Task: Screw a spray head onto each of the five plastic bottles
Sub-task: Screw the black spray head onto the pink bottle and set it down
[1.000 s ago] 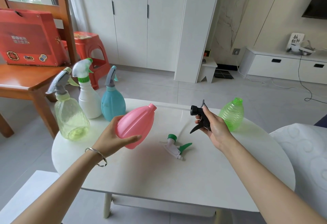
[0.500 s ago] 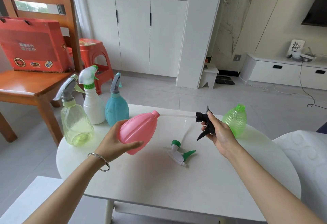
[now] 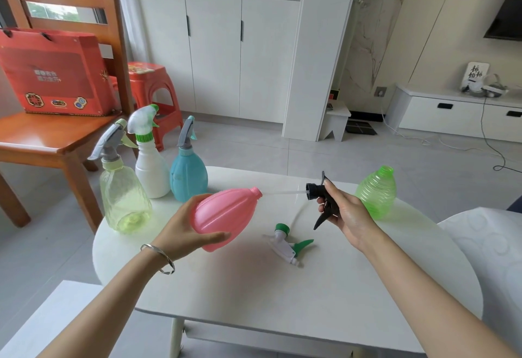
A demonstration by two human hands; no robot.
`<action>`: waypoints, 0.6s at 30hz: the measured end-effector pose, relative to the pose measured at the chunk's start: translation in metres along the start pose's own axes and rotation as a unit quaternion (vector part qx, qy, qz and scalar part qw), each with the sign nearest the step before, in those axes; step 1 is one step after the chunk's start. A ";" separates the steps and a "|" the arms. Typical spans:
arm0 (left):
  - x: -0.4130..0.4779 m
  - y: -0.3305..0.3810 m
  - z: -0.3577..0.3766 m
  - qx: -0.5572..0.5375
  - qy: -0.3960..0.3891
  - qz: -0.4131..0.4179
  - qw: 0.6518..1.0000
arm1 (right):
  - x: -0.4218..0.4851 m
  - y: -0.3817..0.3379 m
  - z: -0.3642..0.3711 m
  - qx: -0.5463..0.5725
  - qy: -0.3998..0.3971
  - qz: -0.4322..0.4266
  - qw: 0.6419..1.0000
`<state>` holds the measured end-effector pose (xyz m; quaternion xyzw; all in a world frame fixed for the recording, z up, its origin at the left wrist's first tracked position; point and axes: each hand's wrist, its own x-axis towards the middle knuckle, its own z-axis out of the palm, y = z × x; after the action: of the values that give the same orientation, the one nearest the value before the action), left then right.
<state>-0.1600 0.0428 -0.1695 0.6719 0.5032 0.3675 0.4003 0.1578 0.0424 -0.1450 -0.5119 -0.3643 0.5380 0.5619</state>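
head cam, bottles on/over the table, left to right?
Yellow-green bottle → white bottle → blue bottle → pink bottle in the left hand → green bottle, no head yet.

We take the table (image 3: 254, 295) as reference. Far-left edge: three capped bottles (image 3: 154, 165) in a row, upright, touching or nearly. Far-right edge: one uncapped bottle (image 3: 377, 192), upright. Above table centre: left hand (image 3: 183, 230) holds a bottle (image 3: 223, 216) tilted, neck pointing right; right hand (image 3: 346, 212) holds a spray head (image 3: 322, 196) to its right, tube tip at the neck opening. Between and nearer us: a loose spray head (image 3: 288, 244) lies on the top. Chair (image 3: 50, 131) left of the table, box (image 3: 53, 72) on its seat.
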 end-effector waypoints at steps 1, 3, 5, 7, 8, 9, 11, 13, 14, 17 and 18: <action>-0.001 0.002 0.001 -0.015 -0.015 -0.002 1.000 | -0.001 0.000 0.001 -0.007 -0.015 0.007 1.000; -0.003 0.007 0.006 -0.061 -0.029 -0.014 0.998 | -0.003 0.001 0.006 -0.021 -0.053 0.024 0.998; -0.003 0.010 0.013 -0.112 -0.027 -0.028 0.993 | -0.005 0.004 0.014 -0.032 -0.088 0.033 0.995; -0.003 0.012 0.019 -0.174 -0.020 -0.053 0.983 | -0.008 0.006 0.022 -0.028 -0.110 0.031 0.993; -0.002 0.012 0.020 -0.208 -0.021 -0.069 0.975 | -0.008 0.006 0.025 -0.017 -0.115 0.030 0.993; -0.002 0.012 0.021 -0.235 -0.026 -0.089 0.968 | -0.009 0.006 0.028 -0.004 -0.117 0.031 0.993; 0.000 0.012 0.022 -0.277 -0.038 -0.127 0.952 | -0.010 0.006 0.033 0.021 -0.118 0.032 0.992; 0.002 0.013 0.024 -0.312 -0.032 -0.155 0.937 | -0.011 0.005 0.036 0.037 -0.116 0.025 0.992; 0.004 0.013 0.025 -0.324 -0.028 -0.167 0.931 | -0.011 0.005 0.038 0.039 -0.116 0.019 0.992; 0.004 0.013 0.029 -0.343 -0.034 -0.207 0.916 | -0.011 0.005 0.042 0.041 -0.116 0.000 0.992; 0.004 0.013 0.031 -0.351 -0.039 -0.219 0.910 | -0.011 0.005 0.043 0.045 -0.117 -0.001 0.992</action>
<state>-0.1267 0.0394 -0.1698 0.3752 0.4600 0.3968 0.7002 0.1133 0.0390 -0.1392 -0.4192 -0.4041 0.6094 0.5381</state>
